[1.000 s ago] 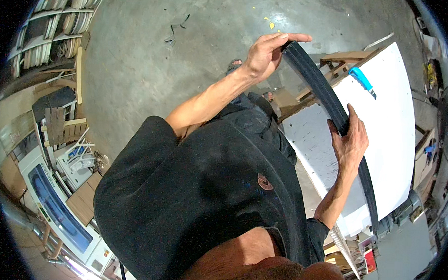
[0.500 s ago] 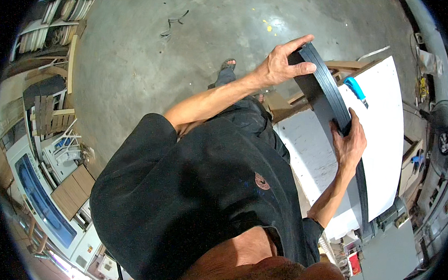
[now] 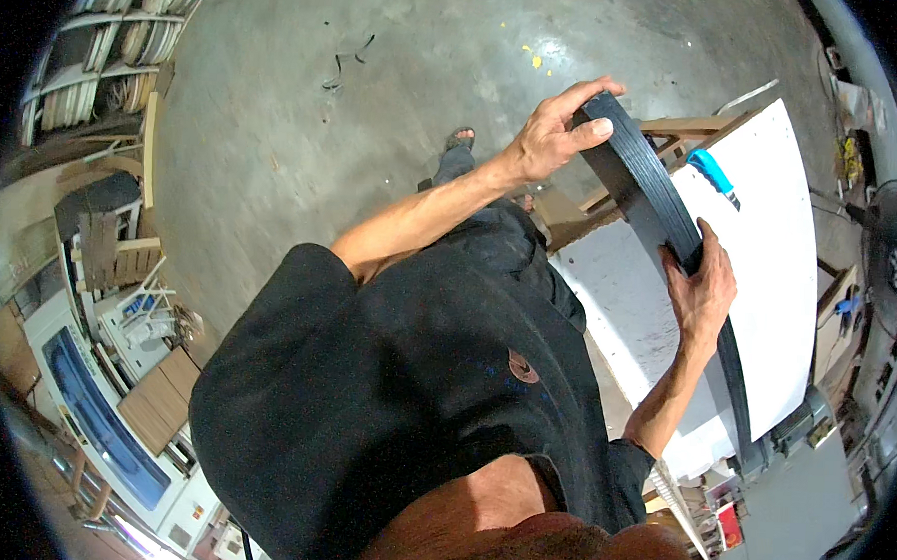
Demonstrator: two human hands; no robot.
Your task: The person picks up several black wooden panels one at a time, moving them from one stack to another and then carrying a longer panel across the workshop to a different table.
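A long stack of thin black boards (image 3: 645,174), layered edges facing up, stands over a white-topped workbench (image 3: 769,274). My left hand (image 3: 560,133) grips its far end, thumb on the near side of the edges and fingers reaching over the tip. My right hand (image 3: 703,291) clasps the stack about midway along, thumb on one side and fingers on the other. Beyond my right hand the stack runs back along the bench toward my right elbow. A blue utility knife (image 3: 711,173) lies on the white surface just right of the stack, touched by neither hand.
Concrete floor (image 3: 274,142) spreads ahead and left, with dark scraps (image 3: 350,64) on it. Shelves of boards (image 3: 119,35) line the far left. A white machine with a blue panel (image 3: 107,425) stands at the near left. A standing fan (image 3: 891,234) is at the right.
The far end of the stack and my left hand have shifted slightly nearer and left. My left fingers curl more over the tip. Both hands keep their grip; the head view has turned slightly.
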